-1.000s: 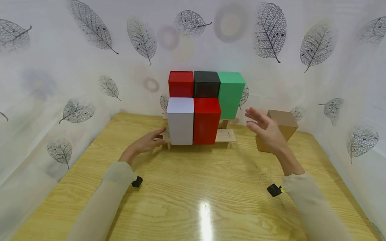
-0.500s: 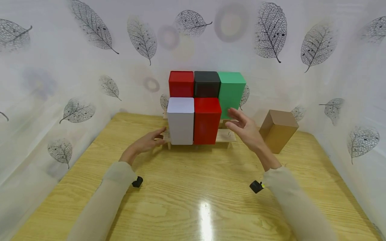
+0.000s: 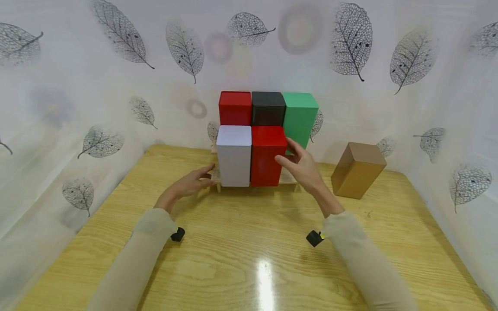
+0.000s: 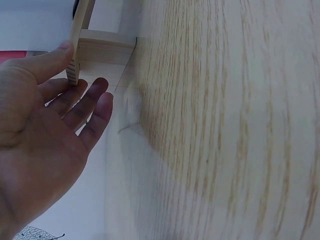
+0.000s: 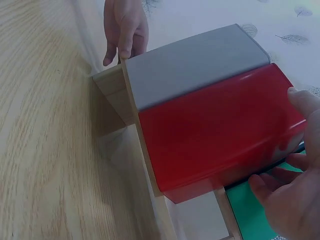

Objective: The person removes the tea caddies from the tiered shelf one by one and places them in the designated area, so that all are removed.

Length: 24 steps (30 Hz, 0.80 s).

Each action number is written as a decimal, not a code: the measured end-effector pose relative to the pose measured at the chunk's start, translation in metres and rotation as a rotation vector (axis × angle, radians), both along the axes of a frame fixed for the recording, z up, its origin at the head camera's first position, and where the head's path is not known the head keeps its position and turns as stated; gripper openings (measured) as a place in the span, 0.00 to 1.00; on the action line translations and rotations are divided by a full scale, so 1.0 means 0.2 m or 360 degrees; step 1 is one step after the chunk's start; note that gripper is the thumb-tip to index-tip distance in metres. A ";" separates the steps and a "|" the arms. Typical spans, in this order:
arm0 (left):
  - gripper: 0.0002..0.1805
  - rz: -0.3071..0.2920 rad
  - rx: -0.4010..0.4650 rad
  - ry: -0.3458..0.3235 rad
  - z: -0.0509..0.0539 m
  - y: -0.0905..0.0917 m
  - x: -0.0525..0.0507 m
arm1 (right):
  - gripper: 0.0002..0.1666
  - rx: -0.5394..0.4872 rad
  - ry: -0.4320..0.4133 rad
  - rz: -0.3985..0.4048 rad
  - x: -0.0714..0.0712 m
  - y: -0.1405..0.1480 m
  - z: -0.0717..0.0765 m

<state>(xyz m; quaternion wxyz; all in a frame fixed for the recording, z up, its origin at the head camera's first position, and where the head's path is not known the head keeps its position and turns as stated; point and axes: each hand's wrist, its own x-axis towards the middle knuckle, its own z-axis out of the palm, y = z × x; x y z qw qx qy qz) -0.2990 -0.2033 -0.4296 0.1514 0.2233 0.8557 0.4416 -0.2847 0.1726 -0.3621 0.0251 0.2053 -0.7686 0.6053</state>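
While the stand (image 4: 105, 50) is being pinched by the left hand (image 3: 189, 183), its front red tin (image 3: 266, 157) is being bracketed by the right hand (image 3: 305, 170), fingers spread. Also being borne: white tin (image 3: 233, 166), rear red tin (image 3: 235, 108), black tin (image 3: 268, 109), green tin (image 3: 301, 119). Five seemingly placed; gold box (image 3: 359, 173) being left off, on table (image 3: 218, 246).

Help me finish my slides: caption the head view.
Left hand holding a wooden stand, right hand at the front red box, brown box apart on the table.

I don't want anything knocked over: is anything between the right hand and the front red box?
Nothing visible: the right hand is beside the front red box; the green box stands farther back, not between them.
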 end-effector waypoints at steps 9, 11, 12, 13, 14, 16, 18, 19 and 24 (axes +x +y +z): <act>0.39 0.0021 -0.0027 -0.0002 0.00 0.01 0.00 | 0.45 -0.0025 0.0054 0.0021 0.01 -0.05 -0.04; 0.39 0.0029 -0.0028 -0.0007 0.00 0.01 0.01 | 0.46 -0.0035 0.0062 0.0031 0.01 -0.05 -0.04; 0.39 0.0027 -0.0027 -0.0006 0.00 0.01 0.01 | 0.46 -0.0039 0.0065 0.0035 0.01 -0.05 -0.04; 0.39 0.0027 -0.0027 -0.0005 0.01 0.00 0.01 | 0.46 -0.0042 0.0067 0.0039 0.01 -0.05 -0.04; 0.39 0.0027 -0.0026 -0.0002 0.01 0.00 0.00 | 0.46 -0.0041 0.0071 0.0041 0.01 -0.05 -0.04; 0.39 0.0032 -0.0028 0.0003 0.01 0.00 0.00 | 0.46 -0.0034 0.0072 0.0040 0.01 -0.06 -0.04; 0.39 0.0035 -0.0030 0.0000 0.01 0.00 0.00 | 0.46 -0.0020 0.0069 0.0035 0.01 -0.06 -0.04; 0.39 0.0037 -0.0034 0.0000 0.01 0.00 0.00 | 0.46 -0.0016 0.0067 0.0032 0.01 -0.06 -0.04; 0.39 0.0032 -0.0037 -0.0011 0.01 0.00 0.00 | 0.46 -0.0029 0.0037 0.0015 0.01 -0.06 -0.04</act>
